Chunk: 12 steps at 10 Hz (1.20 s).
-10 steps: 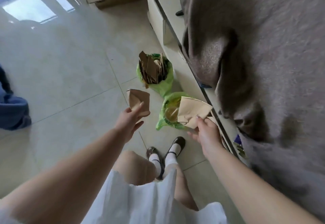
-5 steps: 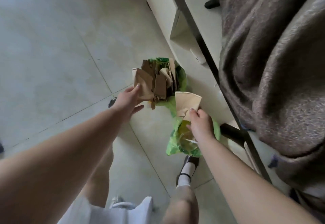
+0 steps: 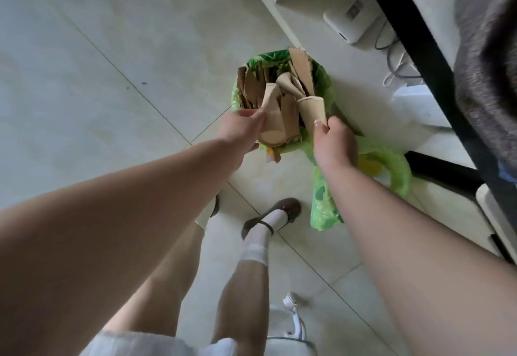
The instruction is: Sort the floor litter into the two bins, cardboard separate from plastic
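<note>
Your view is mostly pale tiled floor, with the dark-edged counter and a grey-brown blanket running down the right side; a white device with trailing cables sits beneath it. Against that side stands the far green-lined bin, packed with upright cardboard scraps. The nearer green-lined bin lies just right of your right forearm, which hides most of its opening. Your brown shoe is planted just short of both bins.

Your left hand is clamped on a tan cardboard piece, and your right hand pinches a rolled cardboard piece; both pieces are over the far bin's mouth, touching the scraps there.

Half a second ago your right hand held its piece above the nearer bin; it has since crossed to the cardboard bin, and you have stepped closer, so both bins sit lower and larger in view.
</note>
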Each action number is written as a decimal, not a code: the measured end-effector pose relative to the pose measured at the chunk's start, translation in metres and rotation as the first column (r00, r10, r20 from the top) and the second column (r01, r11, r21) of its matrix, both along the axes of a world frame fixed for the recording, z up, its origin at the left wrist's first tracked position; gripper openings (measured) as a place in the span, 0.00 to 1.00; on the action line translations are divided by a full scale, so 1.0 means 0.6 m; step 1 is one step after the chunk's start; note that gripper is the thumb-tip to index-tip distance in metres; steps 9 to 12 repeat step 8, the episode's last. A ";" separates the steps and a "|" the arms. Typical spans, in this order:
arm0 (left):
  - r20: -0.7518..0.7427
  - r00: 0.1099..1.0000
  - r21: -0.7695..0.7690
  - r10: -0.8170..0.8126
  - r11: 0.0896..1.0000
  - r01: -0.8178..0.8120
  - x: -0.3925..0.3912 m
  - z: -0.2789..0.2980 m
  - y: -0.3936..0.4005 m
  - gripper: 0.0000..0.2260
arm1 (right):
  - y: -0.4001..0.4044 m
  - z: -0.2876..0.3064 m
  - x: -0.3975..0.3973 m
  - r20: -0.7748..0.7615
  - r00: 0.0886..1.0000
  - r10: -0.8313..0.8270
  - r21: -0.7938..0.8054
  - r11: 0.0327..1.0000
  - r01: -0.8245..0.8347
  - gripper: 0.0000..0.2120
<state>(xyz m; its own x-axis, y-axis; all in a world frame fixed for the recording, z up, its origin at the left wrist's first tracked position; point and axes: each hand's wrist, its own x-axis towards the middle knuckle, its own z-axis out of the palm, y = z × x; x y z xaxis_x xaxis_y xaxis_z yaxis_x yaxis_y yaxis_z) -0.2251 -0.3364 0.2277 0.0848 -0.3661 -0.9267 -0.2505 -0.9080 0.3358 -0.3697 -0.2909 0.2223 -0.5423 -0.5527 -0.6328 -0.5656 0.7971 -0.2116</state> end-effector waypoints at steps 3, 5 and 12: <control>-0.068 0.980 0.049 0.186 0.982 -0.183 -0.008 -0.030 -0.003 0.01 | -0.016 -0.055 0.008 0.076 0.994 0.080 0.003 0.997 -0.080 0.17; 0.055 0.967 -0.004 0.249 0.969 -0.249 -0.028 -0.083 -0.005 0.13 | -0.034 -0.106 0.019 0.099 0.989 0.114 0.043 0.992 -0.119 0.18; 0.095 0.980 -0.081 0.173 0.983 -0.166 -0.018 -0.079 0.016 0.10 | -0.015 -0.077 0.009 0.154 0.981 0.118 0.013 0.992 -0.122 0.24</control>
